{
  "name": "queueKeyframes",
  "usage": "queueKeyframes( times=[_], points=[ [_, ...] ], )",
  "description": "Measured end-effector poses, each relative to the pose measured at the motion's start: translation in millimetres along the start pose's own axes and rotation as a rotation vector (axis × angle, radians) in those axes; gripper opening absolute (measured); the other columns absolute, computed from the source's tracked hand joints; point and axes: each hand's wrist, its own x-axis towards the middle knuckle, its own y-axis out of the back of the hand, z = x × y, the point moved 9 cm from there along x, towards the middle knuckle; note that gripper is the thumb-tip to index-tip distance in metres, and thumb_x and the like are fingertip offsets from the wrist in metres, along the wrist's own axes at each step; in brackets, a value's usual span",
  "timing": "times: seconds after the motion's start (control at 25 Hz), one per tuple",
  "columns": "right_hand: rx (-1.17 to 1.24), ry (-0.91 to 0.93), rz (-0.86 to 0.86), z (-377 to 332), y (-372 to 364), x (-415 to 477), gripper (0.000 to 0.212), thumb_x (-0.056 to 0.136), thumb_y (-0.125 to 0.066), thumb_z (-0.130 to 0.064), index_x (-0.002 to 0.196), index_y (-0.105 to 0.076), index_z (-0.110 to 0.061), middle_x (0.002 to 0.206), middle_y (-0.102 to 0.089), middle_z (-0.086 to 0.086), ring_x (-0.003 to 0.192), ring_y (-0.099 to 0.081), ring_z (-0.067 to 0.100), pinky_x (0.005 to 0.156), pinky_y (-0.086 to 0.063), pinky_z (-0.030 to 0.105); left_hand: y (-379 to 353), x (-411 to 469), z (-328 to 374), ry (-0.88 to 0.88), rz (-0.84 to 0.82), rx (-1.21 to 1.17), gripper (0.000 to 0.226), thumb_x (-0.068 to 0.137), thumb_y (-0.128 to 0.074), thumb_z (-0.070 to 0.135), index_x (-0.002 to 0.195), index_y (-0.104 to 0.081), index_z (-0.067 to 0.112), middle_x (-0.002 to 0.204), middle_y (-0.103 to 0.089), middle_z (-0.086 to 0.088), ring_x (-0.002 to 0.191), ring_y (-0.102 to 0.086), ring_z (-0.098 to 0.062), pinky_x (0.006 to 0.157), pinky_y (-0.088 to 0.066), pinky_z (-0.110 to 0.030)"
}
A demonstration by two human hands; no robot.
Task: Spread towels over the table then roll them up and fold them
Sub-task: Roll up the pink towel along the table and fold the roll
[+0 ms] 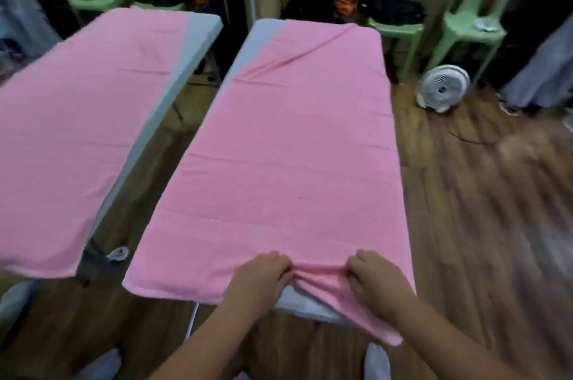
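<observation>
A pink towel lies spread lengthwise over the grey table in front of me, with a few creases near its far end. My left hand and my right hand both pinch the towel's near edge, bunching the cloth between them. The bare near edge of the table shows below the lifted hem. A second pink towel covers the neighbouring grey table on the left.
Green plastic chairs stand along the far wall, some holding dark bags. A white fan sits on the wooden floor to the right. A narrow gap separates the two tables.
</observation>
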Motion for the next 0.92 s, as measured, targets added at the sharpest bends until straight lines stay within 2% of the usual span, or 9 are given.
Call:
queueKeyframes(
  times=[0.04, 0.12, 0.2, 0.28, 0.48, 0.6, 0.72, 0.8, 0.92],
  points=[
    [-0.004, -0.046, 0.028, -10, 5, -3, 0.017, 0.079, -0.045, -0.038, 0.086, -0.054, -0.025, 0.084, -0.059, 0.0, 0.079, -0.059, 0.025, 0.06, -0.046, 0.037, 1, 4, 0, 0.001, -0.001, -0.008, 0.016, 0.09, -0.047, 0.044, 0.092, -0.052, 0.029, 0.089, -0.061, 0.006, 0.08, -0.061, -0.019, 0.061, -0.048, -0.034],
    [-0.026, -0.013, -0.007, -53, -3, -10, 0.021, 0.073, -0.052, -0.042, 0.09, -0.05, -0.029, 0.084, -0.059, -0.006, 0.074, -0.057, 0.017, 0.055, -0.043, 0.031, 2, 1, 7, -0.065, 0.009, -0.013, 0.013, 0.085, -0.05, 0.041, 0.091, -0.051, 0.029, 0.087, -0.06, 0.007, 0.076, -0.061, -0.017, 0.059, -0.047, -0.031],
    [-0.045, -0.016, -0.064, -77, -27, -23, 0.033, 0.068, -0.062, -0.045, 0.095, -0.049, -0.032, 0.092, -0.056, -0.007, 0.082, -0.055, 0.017, 0.056, -0.045, 0.03, -3, -16, 10, -0.183, -0.028, 0.024, 0.023, 0.079, -0.056, 0.043, 0.098, -0.055, 0.029, 0.096, -0.061, 0.006, 0.086, -0.059, -0.017, 0.068, -0.05, -0.03],
    [-0.047, -0.158, -0.034, -57, -33, -32, 0.035, 0.069, -0.066, -0.042, 0.099, -0.055, -0.031, 0.097, -0.056, -0.006, 0.087, -0.054, 0.018, 0.062, -0.051, 0.032, 3, -34, -6, -0.245, -0.034, 0.061, 0.034, 0.076, -0.061, 0.042, 0.107, -0.057, 0.029, 0.108, -0.059, 0.004, 0.094, -0.056, -0.021, 0.077, -0.051, -0.036],
    [-0.162, -0.325, 0.029, 1, -25, -82, 0.032, 0.068, -0.055, -0.029, 0.099, -0.061, -0.026, 0.096, -0.057, -0.003, 0.087, -0.053, 0.026, 0.066, -0.051, 0.041, 39, -84, -117, -0.238, -0.06, 0.198, 0.072, 0.054, -0.073, 0.031, 0.124, -0.057, 0.032, 0.117, -0.058, 0.001, 0.101, -0.057, -0.025, 0.075, -0.052, -0.039],
    [-0.133, -0.504, 0.065, 38, -17, -113, 0.024, 0.067, -0.062, -0.018, 0.088, -0.056, -0.028, 0.09, -0.054, -0.006, 0.085, -0.053, 0.024, 0.059, -0.052, 0.042, 66, -107, -178, -0.129, 0.001, 0.264, 0.057, 0.061, -0.057, 0.027, 0.118, -0.064, 0.029, 0.111, -0.059, -0.005, 0.095, -0.057, -0.03, 0.069, -0.05, -0.043],
    [-0.126, -0.643, 0.097, 54, 1, -127, 0.029, 0.066, -0.076, -0.009, 0.077, -0.055, -0.026, 0.082, -0.057, -0.006, 0.08, -0.056, 0.021, 0.053, -0.048, 0.037, 91, -121, -217, -0.019, 0.106, 0.277, 0.036, 0.072, -0.044, 0.027, 0.096, -0.071, 0.02, 0.097, -0.061, -0.006, 0.08, -0.058, -0.032, 0.064, -0.049, -0.044],
    [-0.055, -0.691, 0.102, 56, 21, -129, 0.024, 0.071, -0.073, -0.011, 0.073, -0.056, -0.029, 0.077, -0.059, -0.01, 0.075, -0.058, 0.019, 0.054, -0.047, 0.036, 113, -123, -229, 0.027, 0.177, 0.253, 0.029, 0.079, -0.043, 0.027, 0.082, -0.07, 0.018, 0.088, -0.062, -0.003, 0.071, -0.055, -0.029, 0.065, -0.043, -0.04],
    [0.035, -0.679, 0.109, 67, 60, -103, 0.019, 0.077, -0.061, -0.02, 0.067, -0.055, -0.035, 0.067, -0.062, -0.013, 0.066, -0.058, 0.011, 0.056, -0.047, 0.038, 148, -98, -227, 0.046, 0.236, 0.163, 0.026, 0.082, -0.043, 0.027, 0.083, -0.068, 0.018, 0.087, -0.062, 0.001, 0.075, -0.054, -0.026, 0.067, -0.043, -0.041]
  ],
)
